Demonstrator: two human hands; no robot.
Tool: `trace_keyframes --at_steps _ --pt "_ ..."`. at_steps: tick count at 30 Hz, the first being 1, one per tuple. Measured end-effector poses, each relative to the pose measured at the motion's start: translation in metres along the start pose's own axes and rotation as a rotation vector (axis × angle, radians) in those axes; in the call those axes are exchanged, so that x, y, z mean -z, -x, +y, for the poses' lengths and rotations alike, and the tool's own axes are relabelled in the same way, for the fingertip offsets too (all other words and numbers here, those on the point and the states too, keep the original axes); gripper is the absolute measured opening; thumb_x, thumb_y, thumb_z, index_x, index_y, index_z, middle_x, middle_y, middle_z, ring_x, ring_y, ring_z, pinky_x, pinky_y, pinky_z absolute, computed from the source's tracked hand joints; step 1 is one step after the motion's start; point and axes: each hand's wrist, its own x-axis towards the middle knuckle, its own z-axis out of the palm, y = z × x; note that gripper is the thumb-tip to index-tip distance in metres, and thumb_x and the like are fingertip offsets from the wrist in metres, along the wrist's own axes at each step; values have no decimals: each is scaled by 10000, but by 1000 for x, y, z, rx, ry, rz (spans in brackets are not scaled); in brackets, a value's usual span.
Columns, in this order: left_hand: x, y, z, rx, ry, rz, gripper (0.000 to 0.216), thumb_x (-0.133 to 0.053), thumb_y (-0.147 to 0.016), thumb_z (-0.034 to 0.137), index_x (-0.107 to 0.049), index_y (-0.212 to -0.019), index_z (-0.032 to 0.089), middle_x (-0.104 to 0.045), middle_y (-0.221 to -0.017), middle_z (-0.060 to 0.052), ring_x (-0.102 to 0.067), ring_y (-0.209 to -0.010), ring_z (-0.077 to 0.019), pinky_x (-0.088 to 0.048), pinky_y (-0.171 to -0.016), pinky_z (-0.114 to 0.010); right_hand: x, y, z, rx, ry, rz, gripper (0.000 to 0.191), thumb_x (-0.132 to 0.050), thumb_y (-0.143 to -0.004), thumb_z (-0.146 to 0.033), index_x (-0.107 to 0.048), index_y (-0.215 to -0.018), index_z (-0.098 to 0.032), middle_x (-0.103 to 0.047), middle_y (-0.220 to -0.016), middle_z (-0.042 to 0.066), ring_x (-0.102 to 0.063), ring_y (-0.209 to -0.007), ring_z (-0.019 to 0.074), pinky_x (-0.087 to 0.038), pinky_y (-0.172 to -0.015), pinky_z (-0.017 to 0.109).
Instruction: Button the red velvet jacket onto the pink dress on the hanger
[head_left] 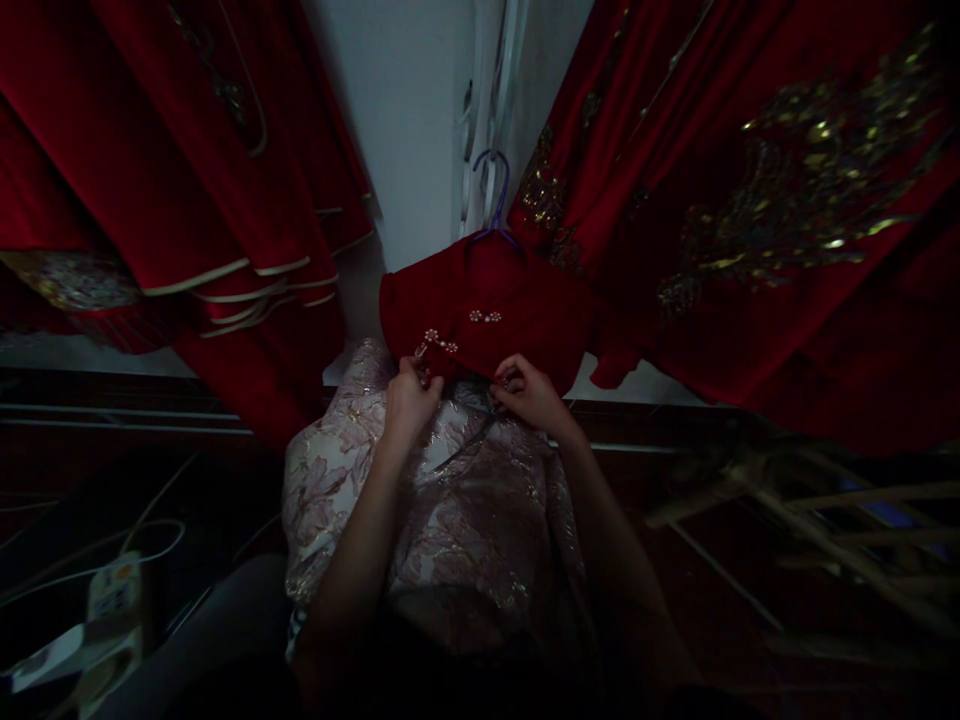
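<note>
Gold-trimmed red drapery (225, 180) hangs at 10 o'clock, a sequinned red garment (720, 230) at 2, a patterned brocade (480, 500) spreads at 6, a power strip (116, 590) lies at 8, and a wooden frame (810, 520) blurs into shadow at 4. The red jacket (517, 300) is at 12, on a purple hanger (495, 195). Left hand (411, 395), palm down, pinches its clasped edge; the right hand (529, 392) pinches narrowly, its grip's contents unclear.
</note>
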Motion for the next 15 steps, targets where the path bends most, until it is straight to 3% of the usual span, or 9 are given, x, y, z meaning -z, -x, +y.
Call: trace_keyframes --at_steps 3,6,10,15 --pt "-5 7 15 -134 127 45 355 -599 -754 265 -467 -1072 182 -617 -853 -37 -595 -726 -170 -450 -702 -280 -1 -5 9 -37 -113 76 279 -618 -760 -356 -443 -936 -228 -545 -865 -17 -622 -619 109 -518 -516 241" --pt "-41 17 9 -209 269 33 169 -542 -783 209 -484 -941 192 -596 -867 -24 -572 -758 -136 -446 -744 -257 -6 -9 16 -76 -178 86 336 -645 -731 -395 -432 -928 -227 -551 -851 -21 -631 -622 115 -542 -533 255" --pt "-89 30 -15 -153 319 92 122 -534 -820 256 -470 -903 195 -576 -872 -38 -563 -808 -152 -442 -778 -276 -18 -11 27 -95 -128 61 325 -662 -709 -386 -472 -912 -217 -584 -863 -4 -624 -676 117 -550 -580 253" --pt "-93 34 -25 -150 344 167 149 -501 -875 318 -478 -955 195 -560 -886 -39 -558 -829 -151 -442 -792 -277 -28 -13 37 -41 -79 -21 261 -657 -730 -333 -559 -925 -191 -622 -959 29 -629 -778 111 -548 -728 269"
